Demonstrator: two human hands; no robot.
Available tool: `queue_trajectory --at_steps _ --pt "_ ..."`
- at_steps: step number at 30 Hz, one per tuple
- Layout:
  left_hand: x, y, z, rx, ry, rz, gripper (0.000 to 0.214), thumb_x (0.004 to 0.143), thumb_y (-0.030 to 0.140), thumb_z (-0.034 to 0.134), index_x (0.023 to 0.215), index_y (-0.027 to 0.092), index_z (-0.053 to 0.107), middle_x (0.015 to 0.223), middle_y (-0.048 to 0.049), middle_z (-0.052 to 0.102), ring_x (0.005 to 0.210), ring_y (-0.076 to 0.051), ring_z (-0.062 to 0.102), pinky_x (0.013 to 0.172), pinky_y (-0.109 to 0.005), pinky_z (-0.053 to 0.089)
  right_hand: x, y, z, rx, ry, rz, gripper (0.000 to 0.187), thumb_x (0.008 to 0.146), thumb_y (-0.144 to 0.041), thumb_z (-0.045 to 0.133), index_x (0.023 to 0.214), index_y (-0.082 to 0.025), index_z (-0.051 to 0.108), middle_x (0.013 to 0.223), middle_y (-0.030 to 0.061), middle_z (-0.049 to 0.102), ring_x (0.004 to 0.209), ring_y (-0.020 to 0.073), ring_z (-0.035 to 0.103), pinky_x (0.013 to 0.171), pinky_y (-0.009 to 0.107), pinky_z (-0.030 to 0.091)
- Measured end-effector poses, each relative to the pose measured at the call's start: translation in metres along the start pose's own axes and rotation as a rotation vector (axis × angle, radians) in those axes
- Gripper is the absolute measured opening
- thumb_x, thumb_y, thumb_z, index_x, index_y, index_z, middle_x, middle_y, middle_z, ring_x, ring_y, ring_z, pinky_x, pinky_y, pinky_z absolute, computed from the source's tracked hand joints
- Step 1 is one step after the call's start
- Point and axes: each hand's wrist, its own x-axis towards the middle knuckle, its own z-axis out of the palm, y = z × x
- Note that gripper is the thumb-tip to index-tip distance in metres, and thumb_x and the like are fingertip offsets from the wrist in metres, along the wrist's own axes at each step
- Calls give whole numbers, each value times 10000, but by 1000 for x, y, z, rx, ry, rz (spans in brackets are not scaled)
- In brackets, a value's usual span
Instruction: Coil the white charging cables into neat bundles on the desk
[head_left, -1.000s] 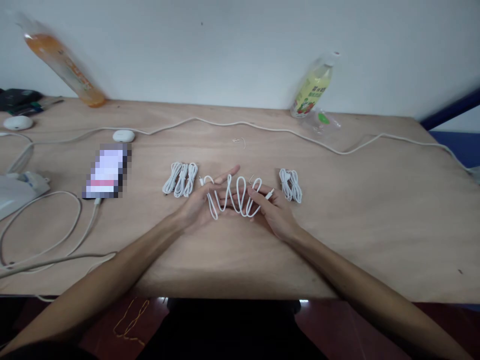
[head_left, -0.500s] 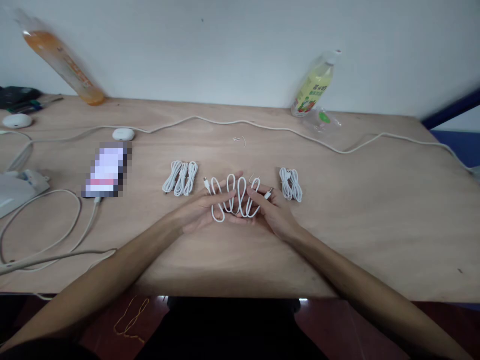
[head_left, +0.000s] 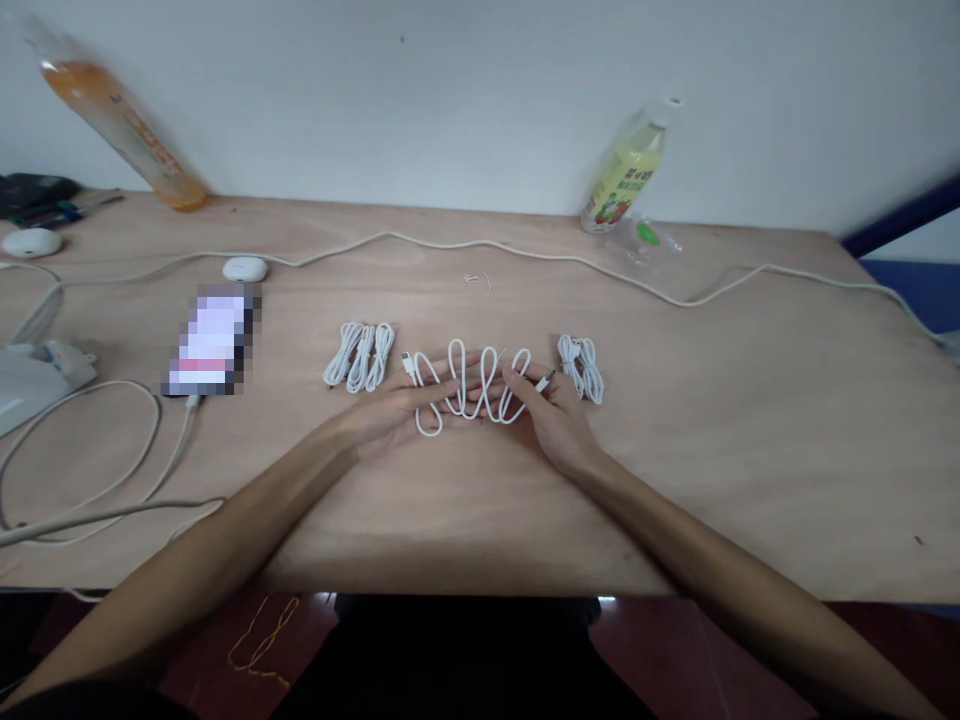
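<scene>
White cable [head_left: 463,378] has spread along its left-right axis, plugs [head_left: 408,363] angled outward.

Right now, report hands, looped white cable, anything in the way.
Left hand, right hand: both holding looped white cable, plug ends exposed. Possibly in the way: three coiled white cables left, two coiled white cables right.

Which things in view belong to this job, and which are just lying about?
Job: white cable in left hand and right hand; probably left cable bundles, right cable bundles.

Seemingly lying about: orange bottle, yellow bottle, phone, white case beside it.
</scene>
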Motion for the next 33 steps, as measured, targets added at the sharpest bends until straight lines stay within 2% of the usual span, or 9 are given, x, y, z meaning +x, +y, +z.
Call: queue_trajectory --at_steps 3,7,12,21,29,33 --pt "0 4 -2 -6 -2 10 595 1071 91 580 1648 223 523 1415 -163 773 1288 -299 750 1150 -482 552 2 -1 -1 18 18 -9 459 917 -634 767 1096 -214 819 951 97 866 993 318 839 854 474 694" --pt "1 7 -4 -19 -32 29 576 1084 96 560 1651 187 517 1427 -181 763 1296 -300 748 1173 -467 529 5 0 -2 79 35 6 471 916 -606 784 1196 -226 792 980 100 869 1068 329 830 924 507 679" --pt "2 10 -6 -32 -25 9 567 1079 103 573 1637 194 536 1463 -182 741 1286 -307 753 1160 -485 542 8 -3 -4 183 -14 70 517 888 -552 839 1286 -234 750 988 91 865 1052 324 830 921 494 681" --pt "7 11 -13 -64 -12 -12 580 1058 74 586 1622 203 546 1433 -177 759 1259 -303 770 1184 -496 527 9 -4 -13 238 -135 137 384 957 -403 789 1286 -215 730 1009 89 852 915 257 828 879 444 693" --pt "8 13 -20 -102 -148 -48 610 1070 75 497 1668 193 465 1472 -202 729 1306 -338 746 1151 -541 555 10 -4 -17 228 -204 158 323 962 -439 771 1199 -227 714 1076 116 839 1065 300 812 911 492 699" --pt "9 13 -24 -115 -206 -62 640 1075 82 453 1704 186 392 1515 -209 697 1325 -343 733 1139 -554 558 11 -4 -18 212 -202 176 304 955 -451 773 1151 -229 701 1080 116 837 1082 301 810 886 476 705"
